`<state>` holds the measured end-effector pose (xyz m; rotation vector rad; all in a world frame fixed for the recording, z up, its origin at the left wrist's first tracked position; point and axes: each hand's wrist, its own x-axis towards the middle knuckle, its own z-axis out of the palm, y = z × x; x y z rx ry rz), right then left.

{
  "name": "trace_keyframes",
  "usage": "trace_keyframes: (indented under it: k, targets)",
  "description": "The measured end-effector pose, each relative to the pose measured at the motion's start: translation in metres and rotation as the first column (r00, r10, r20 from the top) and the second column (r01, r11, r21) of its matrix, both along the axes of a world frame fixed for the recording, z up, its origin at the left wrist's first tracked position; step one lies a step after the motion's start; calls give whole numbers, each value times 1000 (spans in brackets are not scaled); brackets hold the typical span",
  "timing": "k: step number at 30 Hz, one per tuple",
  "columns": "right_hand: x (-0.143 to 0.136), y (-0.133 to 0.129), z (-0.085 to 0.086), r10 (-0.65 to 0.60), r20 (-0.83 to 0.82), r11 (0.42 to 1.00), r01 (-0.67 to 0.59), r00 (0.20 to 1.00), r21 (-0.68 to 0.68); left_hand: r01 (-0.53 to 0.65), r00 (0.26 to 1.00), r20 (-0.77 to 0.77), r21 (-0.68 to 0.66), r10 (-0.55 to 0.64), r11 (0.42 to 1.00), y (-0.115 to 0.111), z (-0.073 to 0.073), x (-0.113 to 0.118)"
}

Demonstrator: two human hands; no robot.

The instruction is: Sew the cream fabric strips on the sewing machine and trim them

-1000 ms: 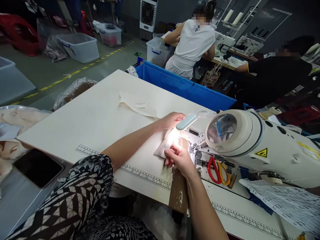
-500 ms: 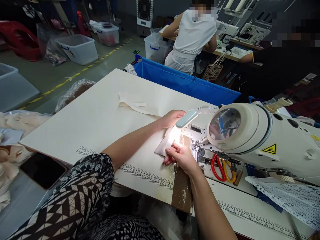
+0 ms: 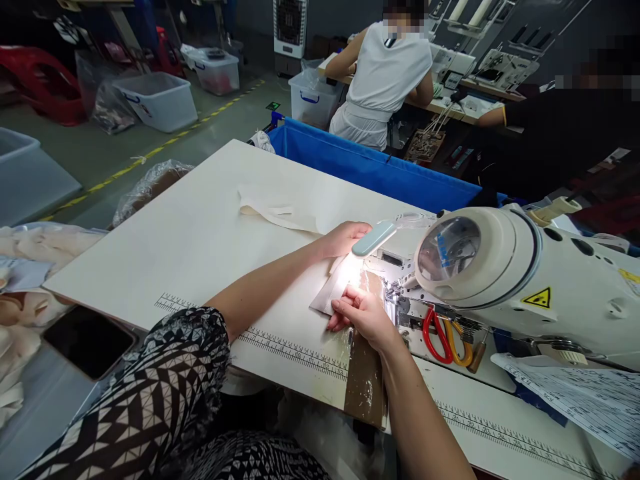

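I had the pale fabric piece point(image 3: 327, 293) lying flat on the bench point(image 3: 200, 233), just beside the needle area of the sewing machine point(image 3: 500, 267), with a hand at either end of it. My left hand point(image 3: 346, 238) reached over to its far end, probably to keep that side from swinging. The lamp point(image 3: 374, 239) hid those fingertips, so I cannot tell whether they gripped or only pressed. My right hand point(image 3: 363, 313) rested at the near edge, fingers curled in and thumb against them. I could have been pinching the edge or merely steadying it; the view does not settle which.

The lamp hung low over the cloth, I judge so the edge by the needle was well lit, though its glare washed out the detail there. The brown strip point(image 3: 366, 380) beneath my right wrist perhaps gave the cloth a smoother path. Red scissor handles point(image 3: 427, 335) and a wooden-handled tool point(image 3: 479, 355) sat beside the machine, presumably for easy reach. A loose fabric strip point(image 3: 275, 215) lay farther off, beyond my left forearm, out of the way.
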<state>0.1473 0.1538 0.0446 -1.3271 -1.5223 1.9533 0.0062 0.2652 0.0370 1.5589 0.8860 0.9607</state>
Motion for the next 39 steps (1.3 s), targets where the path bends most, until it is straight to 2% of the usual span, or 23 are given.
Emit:
trace_keyframes:
  k: [3, 5, 8, 11, 15, 22, 28, 35, 37, 39]
  targets:
    - [3, 0, 1, 77, 41, 996, -78, 996, 38, 98, 995, 23, 2, -98, 995, -1, 2, -1]
    - [7, 1, 2, 89, 102, 989, -101, 991, 111, 138, 990, -17, 45, -138, 989, -2, 5, -1]
    - [10, 4, 0, -64, 130, 963, 27, 989, 269, 193, 980, -58, 99, -188, 976, -6, 8, 2]
    - [12, 7, -1, -237, 41, 917, 209, 971, 340, 238, 971, -30, 100, -236, 966, -11, 9, 4]
    - [12, 9, -2, -238, 7, 919, 223, 971, 325, 268, 963, -26, 119, -267, 956, -15, 10, 4]
    - [15, 8, -11, -256, 21, 875, 222, 966, 429, 220, 975, -46, 74, -217, 973, -19, 16, 5]
    - [15, 8, -13, -237, -24, 885, 226, 971, 407, 220, 975, -34, 35, -219, 975, -23, 23, 4]
    - [13, 9, -10, -229, 29, 889, 197, 973, 414, 215, 975, -65, 42, -212, 976, -21, 23, 5]
    - [12, 10, -10, -261, 85, 844, 184, 962, 504, 188, 978, -104, 84, -179, 979, -22, 24, 3]
    - [11, 10, -11, -337, 150, 757, 173, 929, 630, 139, 978, -173, 147, -113, 979, -26, 28, -4]
